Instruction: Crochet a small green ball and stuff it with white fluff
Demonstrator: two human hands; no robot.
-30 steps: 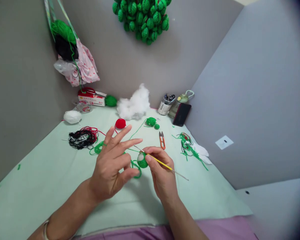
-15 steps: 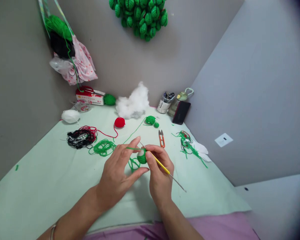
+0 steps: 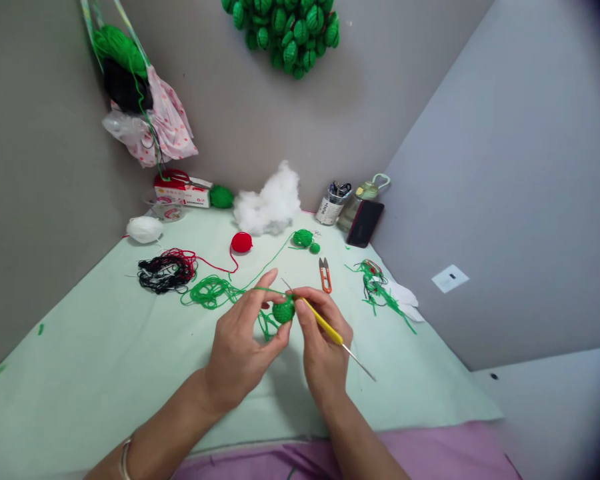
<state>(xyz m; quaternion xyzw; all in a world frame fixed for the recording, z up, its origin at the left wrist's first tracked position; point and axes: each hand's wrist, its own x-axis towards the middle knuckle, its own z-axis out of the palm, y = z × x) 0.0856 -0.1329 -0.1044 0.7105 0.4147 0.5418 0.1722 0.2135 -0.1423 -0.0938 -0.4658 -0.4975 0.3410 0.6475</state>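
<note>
A small green crocheted ball (image 3: 283, 311) sits between both hands above the pale green table (image 3: 105, 347). My left hand (image 3: 243, 347) pinches the ball with thumb and fingers, and a green yarn strand runs over its forefinger. My right hand (image 3: 323, 347) is closed on a yellow-handled crochet hook (image 3: 325, 325), whose metal tip points at the ball. The strand leads left to a loose heap of green yarn (image 3: 210, 292).
On the table lie orange thread snips (image 3: 325, 275), a red yarn ball (image 3: 241, 242), tangled black and red yarn (image 3: 166, 270), green scraps (image 3: 377, 288), white stuffing (image 3: 270, 203), a white ball (image 3: 144, 229), a tin (image 3: 330, 207) and a phone (image 3: 364, 223). Green crocheted balls (image 3: 285, 33) hang on the wall.
My left hand, spread open a second ago, has closed in on the green ball and now pinches it. The white stuffing that showed at the ball's top is no longer seen.
</note>
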